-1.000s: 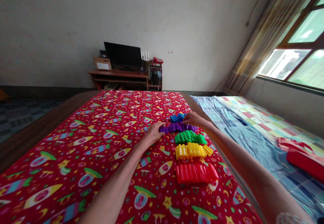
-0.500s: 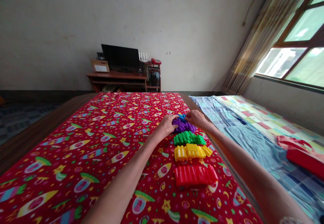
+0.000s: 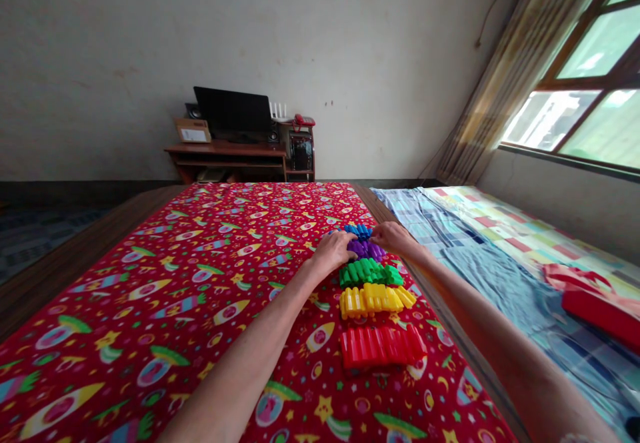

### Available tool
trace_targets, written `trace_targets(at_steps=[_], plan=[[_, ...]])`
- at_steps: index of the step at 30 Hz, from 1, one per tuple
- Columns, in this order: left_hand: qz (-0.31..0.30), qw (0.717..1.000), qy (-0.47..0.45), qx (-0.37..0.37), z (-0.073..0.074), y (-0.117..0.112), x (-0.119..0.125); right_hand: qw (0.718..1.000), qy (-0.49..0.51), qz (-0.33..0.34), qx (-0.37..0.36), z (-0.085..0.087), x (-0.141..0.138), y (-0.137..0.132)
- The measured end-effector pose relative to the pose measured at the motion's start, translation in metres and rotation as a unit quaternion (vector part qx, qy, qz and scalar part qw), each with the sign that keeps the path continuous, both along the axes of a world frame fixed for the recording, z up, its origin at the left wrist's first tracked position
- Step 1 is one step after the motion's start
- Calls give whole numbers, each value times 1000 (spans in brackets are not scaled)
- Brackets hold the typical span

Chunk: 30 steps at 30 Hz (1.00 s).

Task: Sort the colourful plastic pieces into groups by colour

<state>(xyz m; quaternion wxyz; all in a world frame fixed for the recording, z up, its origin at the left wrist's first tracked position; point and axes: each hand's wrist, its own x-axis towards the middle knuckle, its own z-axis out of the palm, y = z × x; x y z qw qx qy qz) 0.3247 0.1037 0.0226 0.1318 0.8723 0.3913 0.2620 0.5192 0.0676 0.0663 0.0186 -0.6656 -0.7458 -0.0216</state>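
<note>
Small plastic pieces lie in rows sorted by colour on a red cloth [image 3: 210, 269] with rockets and stars. My left hand [image 3: 333, 251] is bent around the left end of the purple plastic pieces [image 3: 367, 250], thumb at the near side and fingers at the far side. At their right end is my right hand [image 3: 393, 237], its fingers curled in and its fingertips on the pieces. Just beyond lie blue pieces [image 3: 358, 231], partly behind the hands. Nearer come rows of green pieces [image 3: 370, 272], yellow pieces [image 3: 376, 300] and red pieces [image 3: 383, 347].
The cloth covers a table with a brown edge [image 3: 380, 209] along its right side. Right of it is a bed [image 3: 480, 256] with checked bedding and a red box [image 3: 597, 316]. A desk [image 3: 225, 151] with a monitor [image 3: 234, 115] stands against the far wall.
The view has shifted slightly. Both hands have moved a little nearer, uncovering more of the blue row, and the purple row looks narrower between them.
</note>
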Motion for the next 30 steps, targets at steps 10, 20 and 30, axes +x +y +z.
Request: trace_targets(at_steps=[10,20,30], plan=[[4,993,-93,76,0,-5,-32,998,-36,-27,-39,-7,-10,-17],[94,978,-161,96,-32,-19,-99,997,33,74,-18,23,-43,-6],[29,986,-155,60,-56,-8,-88,993,-100,63,-19,30,-83,-6]])
